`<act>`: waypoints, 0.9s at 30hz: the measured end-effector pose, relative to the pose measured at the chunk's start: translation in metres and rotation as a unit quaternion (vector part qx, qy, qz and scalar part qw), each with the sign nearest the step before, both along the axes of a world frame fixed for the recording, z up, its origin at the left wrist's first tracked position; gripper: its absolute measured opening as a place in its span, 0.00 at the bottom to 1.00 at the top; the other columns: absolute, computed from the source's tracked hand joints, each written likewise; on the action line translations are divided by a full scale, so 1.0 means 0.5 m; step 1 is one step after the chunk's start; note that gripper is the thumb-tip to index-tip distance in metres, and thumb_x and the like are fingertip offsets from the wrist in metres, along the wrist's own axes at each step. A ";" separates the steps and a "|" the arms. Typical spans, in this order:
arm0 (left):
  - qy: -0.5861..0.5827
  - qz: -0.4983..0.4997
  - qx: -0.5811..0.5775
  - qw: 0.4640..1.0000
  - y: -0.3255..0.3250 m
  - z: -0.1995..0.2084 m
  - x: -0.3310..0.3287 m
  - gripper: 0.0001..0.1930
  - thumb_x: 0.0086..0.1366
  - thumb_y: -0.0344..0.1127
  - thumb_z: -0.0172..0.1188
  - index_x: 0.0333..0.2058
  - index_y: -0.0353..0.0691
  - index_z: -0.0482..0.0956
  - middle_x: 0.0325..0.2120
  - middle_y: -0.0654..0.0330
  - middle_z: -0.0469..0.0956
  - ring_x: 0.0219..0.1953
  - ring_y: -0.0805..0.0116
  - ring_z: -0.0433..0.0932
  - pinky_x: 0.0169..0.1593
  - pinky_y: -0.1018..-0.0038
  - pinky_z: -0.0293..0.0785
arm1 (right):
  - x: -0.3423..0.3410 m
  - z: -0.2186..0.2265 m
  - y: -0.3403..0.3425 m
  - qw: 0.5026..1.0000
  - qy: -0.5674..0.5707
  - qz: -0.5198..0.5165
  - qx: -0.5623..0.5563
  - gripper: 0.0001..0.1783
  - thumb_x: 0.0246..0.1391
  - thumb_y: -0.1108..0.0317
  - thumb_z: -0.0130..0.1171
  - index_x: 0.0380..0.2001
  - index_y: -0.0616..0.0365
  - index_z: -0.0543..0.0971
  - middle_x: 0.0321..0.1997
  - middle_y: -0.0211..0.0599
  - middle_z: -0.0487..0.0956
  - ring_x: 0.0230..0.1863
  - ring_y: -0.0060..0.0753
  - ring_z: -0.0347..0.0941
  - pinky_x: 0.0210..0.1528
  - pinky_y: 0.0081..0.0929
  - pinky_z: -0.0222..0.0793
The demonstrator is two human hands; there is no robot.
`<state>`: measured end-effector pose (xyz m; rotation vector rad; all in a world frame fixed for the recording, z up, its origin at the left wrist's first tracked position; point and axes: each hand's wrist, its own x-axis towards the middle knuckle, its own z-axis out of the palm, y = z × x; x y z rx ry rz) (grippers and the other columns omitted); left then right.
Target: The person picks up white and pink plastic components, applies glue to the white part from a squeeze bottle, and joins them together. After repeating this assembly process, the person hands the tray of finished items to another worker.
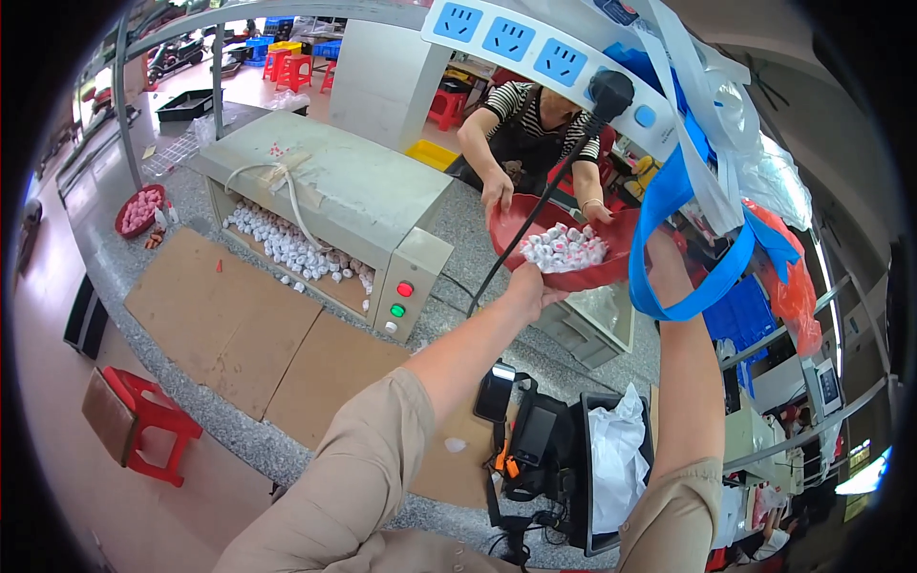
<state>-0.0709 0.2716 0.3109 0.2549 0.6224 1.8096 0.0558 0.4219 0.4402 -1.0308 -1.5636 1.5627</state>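
Observation:
A red plastic bowl (578, 280) is held above the worktop, with a pile of small white pieces marked with pink (564, 250) inside. My left hand (531, 288) grips its near left edge. My right hand (666, 256) is at its right side, partly hidden behind a hanging blue strap (645, 258). Across from me, a person in a striped top also has both hands on the far rim, one hand (497, 189) at the left and the other (594, 210) at the right. Below the bowl stands a grey plastic box (597, 334).
A grey machine (325, 177) stands left, many white pieces (287, 241) under its hood. Cardboard (220, 306) covers the worktop before it. Nearer are a phone (495, 392), a black strapped device (542, 435) and a black tray (585, 477) with white paper. A power strip (554, 62) hangs overhead.

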 end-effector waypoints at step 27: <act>-0.072 -0.090 0.011 0.993 -0.052 -0.040 0.113 0.14 0.57 0.27 0.41 0.43 0.34 0.61 0.36 0.48 0.70 0.34 0.56 0.74 0.34 0.65 0.75 | 0.133 -0.080 -0.095 0.930 -0.091 -0.058 0.352 0.16 0.50 0.66 0.44 0.44 0.57 0.66 0.35 0.33 0.74 0.32 0.33 0.72 0.36 0.34 0.67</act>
